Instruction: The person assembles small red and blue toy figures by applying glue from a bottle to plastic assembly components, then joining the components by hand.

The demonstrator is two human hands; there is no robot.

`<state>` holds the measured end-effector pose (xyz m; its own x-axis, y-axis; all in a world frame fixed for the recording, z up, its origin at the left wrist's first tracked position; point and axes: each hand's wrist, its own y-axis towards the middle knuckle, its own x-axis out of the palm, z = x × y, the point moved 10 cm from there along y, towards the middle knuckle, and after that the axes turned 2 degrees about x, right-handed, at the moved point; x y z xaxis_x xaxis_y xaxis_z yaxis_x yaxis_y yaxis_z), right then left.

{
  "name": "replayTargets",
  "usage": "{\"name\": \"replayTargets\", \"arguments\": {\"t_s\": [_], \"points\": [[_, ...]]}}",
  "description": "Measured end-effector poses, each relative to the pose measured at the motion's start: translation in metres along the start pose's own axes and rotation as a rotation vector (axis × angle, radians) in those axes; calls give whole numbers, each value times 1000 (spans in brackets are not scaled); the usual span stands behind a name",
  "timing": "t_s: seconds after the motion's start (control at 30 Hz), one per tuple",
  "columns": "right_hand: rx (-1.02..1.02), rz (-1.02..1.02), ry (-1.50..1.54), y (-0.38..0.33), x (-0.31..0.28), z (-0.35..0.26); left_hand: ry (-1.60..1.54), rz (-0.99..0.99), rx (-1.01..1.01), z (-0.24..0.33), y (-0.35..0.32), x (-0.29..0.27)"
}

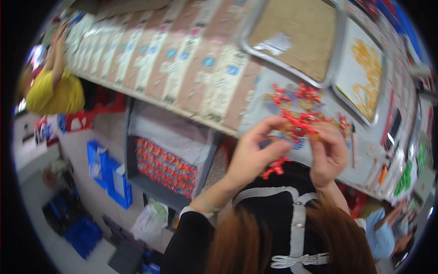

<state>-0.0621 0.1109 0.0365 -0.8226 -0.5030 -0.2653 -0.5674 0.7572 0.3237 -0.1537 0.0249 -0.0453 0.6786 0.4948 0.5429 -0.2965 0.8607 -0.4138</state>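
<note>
Red piece (299, 123) in fingers (332, 133), blue labels (208, 61), blurred print (169, 97)

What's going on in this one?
A person at a worktable has a shiny red piece between the fingers of the left hand and the right hand; blur hides the finer detail. Other red pieces lie on the table just beyond. Further off stands a tray with yellow pieces. To the person's left, a grey bin holds rows of red items.
</note>
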Motion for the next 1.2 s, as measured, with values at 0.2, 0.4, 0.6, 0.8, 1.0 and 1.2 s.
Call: {"name": "replayTargets", "arguments": {"t_s": [0.2,0.4,0.6,0.8,1.0,1.2], "points": [[32,36,63,-21,10,7,-12,-28,102,3,-14,0],[-31,-104,112,-21,43,-23,-269,-24,12,-12,-45,-22],[-134,-125,35,-24,41,-45,-289,-45,83,-2,-53,-18],[-177,-163,100,-30,54,-54,-295,-96,128,-3,-67,-28],[-263,-236,-97,-45,70,-65,-320,-38,134,-3,-72,-41],[2,-265,-84,-47,74,-26,55,912,585,43,-120,-255]]}}
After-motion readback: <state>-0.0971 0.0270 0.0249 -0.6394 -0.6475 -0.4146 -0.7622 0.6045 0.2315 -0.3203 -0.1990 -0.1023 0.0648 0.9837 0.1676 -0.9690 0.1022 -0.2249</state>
